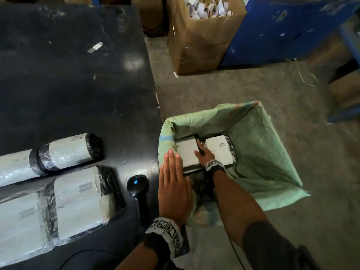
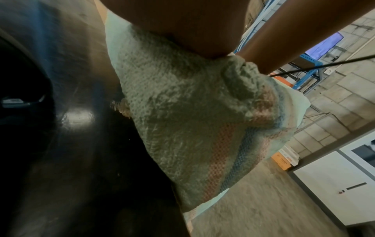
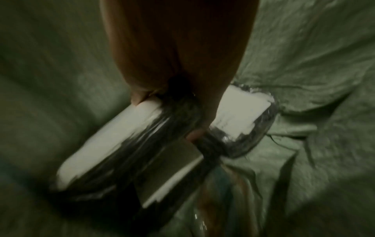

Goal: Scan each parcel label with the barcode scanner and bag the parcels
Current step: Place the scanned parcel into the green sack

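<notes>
A green woven sack (image 1: 259, 145) stands open on the floor, right of the black table (image 1: 78, 84). My right hand (image 1: 200, 152) reaches into it and grips a black-wrapped parcel with a white label (image 1: 188, 154). A second labelled parcel (image 1: 220, 151) lies beside it in the sack. In the right wrist view my right hand (image 3: 166, 117) pinches the held parcel (image 3: 105, 144) at its dark wrap, inside the sack (image 3: 304, 64). My left hand (image 1: 172, 162) lies flat with straight fingers on the sack's near-left rim. The black barcode scanner (image 1: 138, 187) lies on the table by that hand.
Several more wrapped parcels lie on the table's near left: a rolled one (image 1: 70, 151) and a flat one (image 1: 78, 197) among them. A cardboard box of paper scraps (image 1: 198, 36) and blue shelving (image 1: 282, 30) stand beyond. In the left wrist view the sack cloth (image 2: 182, 112) hangs under my palm (image 2: 172, 24).
</notes>
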